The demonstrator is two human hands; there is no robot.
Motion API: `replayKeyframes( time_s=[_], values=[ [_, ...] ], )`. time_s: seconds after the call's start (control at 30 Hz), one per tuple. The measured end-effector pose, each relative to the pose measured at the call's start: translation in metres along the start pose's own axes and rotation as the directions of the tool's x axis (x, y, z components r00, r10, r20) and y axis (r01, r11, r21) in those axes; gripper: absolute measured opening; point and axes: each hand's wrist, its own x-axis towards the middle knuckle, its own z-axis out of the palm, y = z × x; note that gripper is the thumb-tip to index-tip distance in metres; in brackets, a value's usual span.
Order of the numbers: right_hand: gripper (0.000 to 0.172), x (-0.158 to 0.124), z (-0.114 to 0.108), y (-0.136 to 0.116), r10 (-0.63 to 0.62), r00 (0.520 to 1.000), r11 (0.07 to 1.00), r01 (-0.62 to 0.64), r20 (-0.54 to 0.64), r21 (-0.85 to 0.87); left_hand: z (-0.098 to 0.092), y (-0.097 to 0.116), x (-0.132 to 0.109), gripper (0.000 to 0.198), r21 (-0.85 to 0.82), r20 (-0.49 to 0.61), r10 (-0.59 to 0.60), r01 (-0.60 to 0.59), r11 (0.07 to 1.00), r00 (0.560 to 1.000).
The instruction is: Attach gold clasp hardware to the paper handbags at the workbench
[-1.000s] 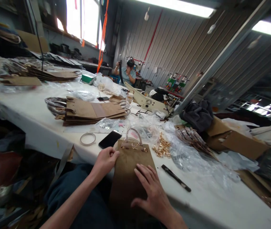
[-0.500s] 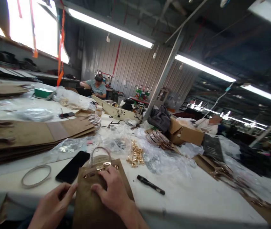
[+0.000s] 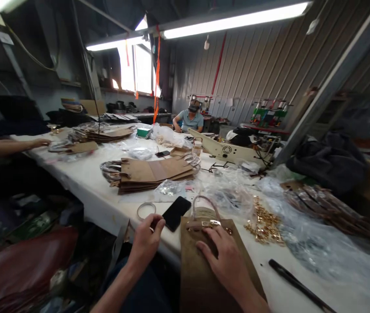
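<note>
A brown handbag panel (image 3: 201, 265) with a looped handle and a gold clasp (image 3: 211, 223) rests at the table's front edge. My right hand (image 3: 226, 256) lies on it with fingers spread, fingertips just below the clasp. My left hand (image 3: 148, 237) hovers left of the panel, apart from it, thumb and fingers curled together; whatever may be between them is hidden. Behind that hand are a black phone (image 3: 176, 213) and a ring of thin cord (image 3: 146, 204). Right of the panel lies a black pen (image 3: 297, 282).
Gold metal fittings (image 3: 265, 224) are heaped right of the panel, beside clear plastic bags (image 3: 328, 248). Stacked brown bag panels (image 3: 155, 169) lie behind the phone. Another person's arm (image 3: 9, 147) reaches in at far left. A person (image 3: 189, 119) sits at the back.
The view has swung left. My left hand has come away from the panel's left edge and is raised beside the phone. My right hand stays on the panel.
</note>
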Motion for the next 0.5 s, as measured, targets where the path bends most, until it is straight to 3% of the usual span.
replayKeyframes(
  time_s=[0.2,0.37,0.43,0.5],
  values=[
    [0.035,-0.001,0.002,0.003,-0.026,1.0,0.999,0.025,-0.014,-0.027,-0.037,-0.013,0.026,0.031,0.032,-0.108,0.002,0.001,0.999,0.994],
    [0.037,-0.002,0.004,0.006,-0.045,0.999,0.999,0.044,-0.017,-0.032,-0.064,-0.029,0.029,0.039,-0.001,-0.245,-0.058,0.06,0.998,0.968],
    [0.038,-0.001,0.004,0.006,-0.051,0.998,0.998,0.051,-0.021,-0.037,-0.068,-0.033,0.026,0.036,0.045,-0.248,-0.049,0.062,0.997,0.968],
    [0.038,-0.001,0.003,0.005,-0.058,0.998,0.998,0.057,-0.023,-0.042,-0.066,-0.034,0.024,0.028,0.154,-0.182,0.022,0.006,0.988,0.983]
  ],
)
